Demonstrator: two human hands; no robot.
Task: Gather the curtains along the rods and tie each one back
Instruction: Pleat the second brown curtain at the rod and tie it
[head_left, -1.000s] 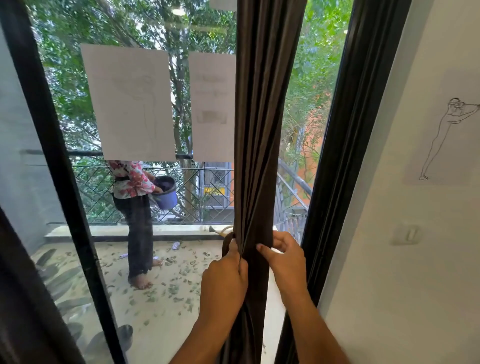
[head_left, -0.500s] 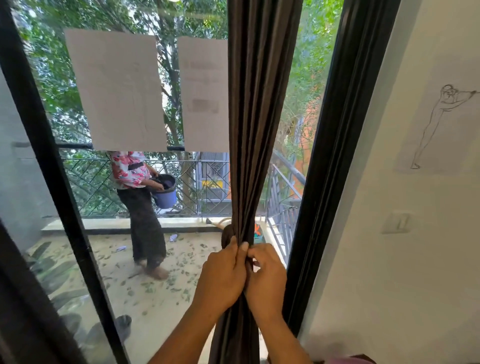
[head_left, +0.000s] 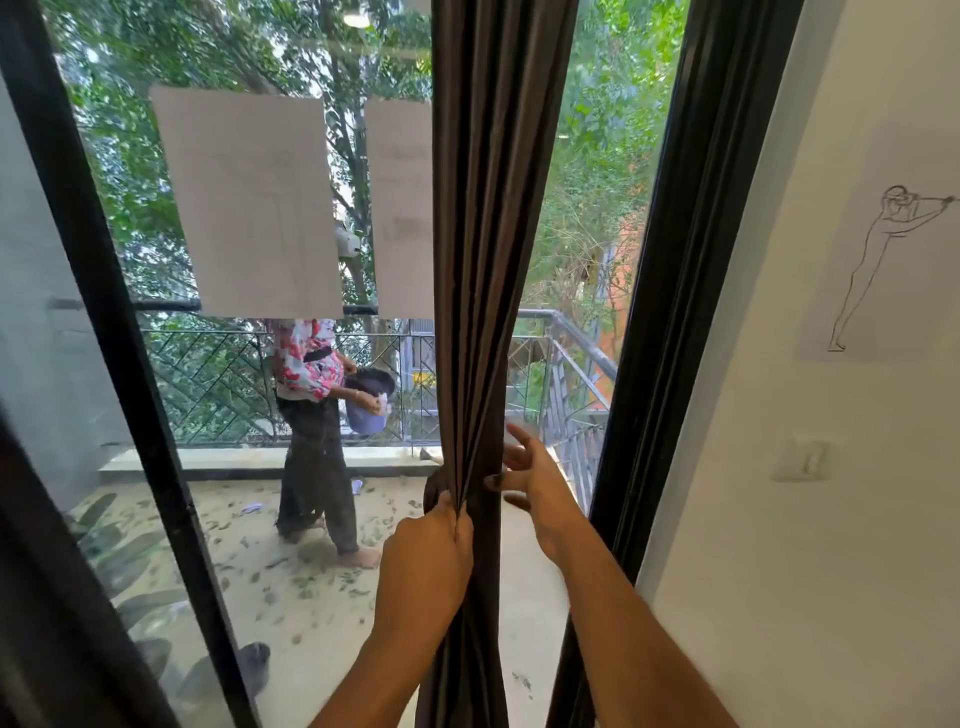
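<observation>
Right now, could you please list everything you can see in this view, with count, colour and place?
Curtain: one, dark brown, gathered at centre.
Paper sheets: two, white, on the glass at left.
Window frame: black, right of the curtain.
Figure sketch: one, on the white wall at right.
Wall switch: one, white, below the sketch.
Person with bucket: one, on the balcony outside.
Balcony railing: grey metal, beyond the glass.
Left hand: gripping the curtain.
Right hand: open, fingertips at the curtain's right edge.
</observation>
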